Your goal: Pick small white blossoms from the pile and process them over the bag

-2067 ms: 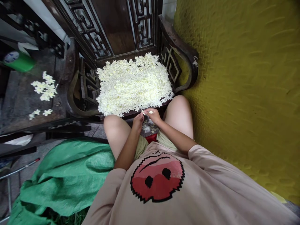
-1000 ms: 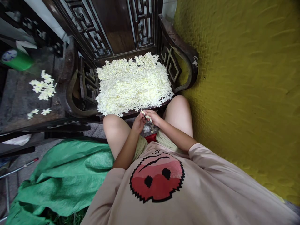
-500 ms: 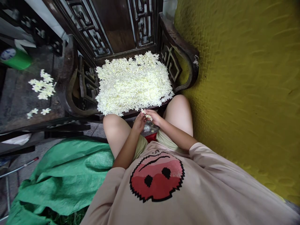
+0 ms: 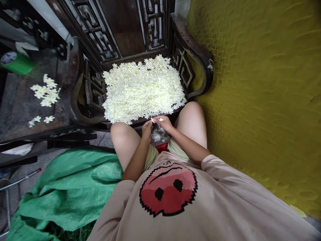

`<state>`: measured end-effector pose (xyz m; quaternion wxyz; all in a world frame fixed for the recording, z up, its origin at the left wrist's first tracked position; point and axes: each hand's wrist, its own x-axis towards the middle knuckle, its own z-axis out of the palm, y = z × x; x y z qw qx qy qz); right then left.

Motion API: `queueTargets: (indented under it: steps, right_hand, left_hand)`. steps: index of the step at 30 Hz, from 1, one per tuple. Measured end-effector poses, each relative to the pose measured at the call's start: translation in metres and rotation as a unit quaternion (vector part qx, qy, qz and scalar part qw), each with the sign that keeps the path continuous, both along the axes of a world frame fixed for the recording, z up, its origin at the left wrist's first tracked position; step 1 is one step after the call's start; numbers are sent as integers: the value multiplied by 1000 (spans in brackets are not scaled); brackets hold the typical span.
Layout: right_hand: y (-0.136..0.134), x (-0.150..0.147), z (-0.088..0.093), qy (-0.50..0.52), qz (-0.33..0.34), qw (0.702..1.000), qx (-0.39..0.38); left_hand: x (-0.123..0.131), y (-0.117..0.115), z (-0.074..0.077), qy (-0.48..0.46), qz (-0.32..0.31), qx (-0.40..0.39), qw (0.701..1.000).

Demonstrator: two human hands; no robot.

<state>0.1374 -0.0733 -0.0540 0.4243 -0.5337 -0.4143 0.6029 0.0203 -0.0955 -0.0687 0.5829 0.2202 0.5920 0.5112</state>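
Both hands meet over my lap, just in front of the chair seat's near edge. My right hand (image 4: 164,123) has its fingers closed, with a small white flower (image 4: 152,119) at its fingertips and another pale blossom showing at its knuckles. My left hand (image 4: 146,130) is pinched close beside that flower; whatever it grips is too small to make out. Beyond the hands, a thick heap of white flowers (image 4: 142,90) covers the seat of a dark carved wooden chair (image 4: 205,73).
To the left, a dark wooden table (image 4: 15,100) carries several loose white flowers (image 4: 46,92) and a green round container (image 4: 20,63). A green plastic sack (image 4: 72,187) lies at my left side. A yellow textured mat (image 4: 255,100) rises on the right. Fallen white bits (image 4: 157,136) dot the floor.
My left hand has drawn slightly left and down, away from the right. The flower cluster under the right hand no longer shows; one flower is now at the fingertips.
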Motion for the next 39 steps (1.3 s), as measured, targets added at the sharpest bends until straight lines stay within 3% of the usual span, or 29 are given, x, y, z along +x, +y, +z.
queueTargets:
  steps: [6,10,15,21,25,31,39]
  right_hand:
    - [0,2,2,-113,14,988,104]
    - [-1,1,-2,-136,8,983,122]
    - [-2,0,-3,-90,-11,994,65]
    - [-5,-3,-7,-6,-62,996,-68]
    - [-4,-2,-9,20,-62,991,-116]
    - [-4,-5,-8,-71,-30,996,42]
    - [-8,-5,-5,-171,11,978,118]
  left_hand:
    - [1,1,-2,5,6,-12,1000]
    - [1,1,-7,9,-3,-4,1000]
    - [2,0,-6,8,-30,4,1000]
    - [3,-1,11,95,-48,57,993]
    - [4,-2,10,131,-46,87,987]
    - [-1,0,6,186,33,42,981]
    - [2,1,6,188,-2,35,982]
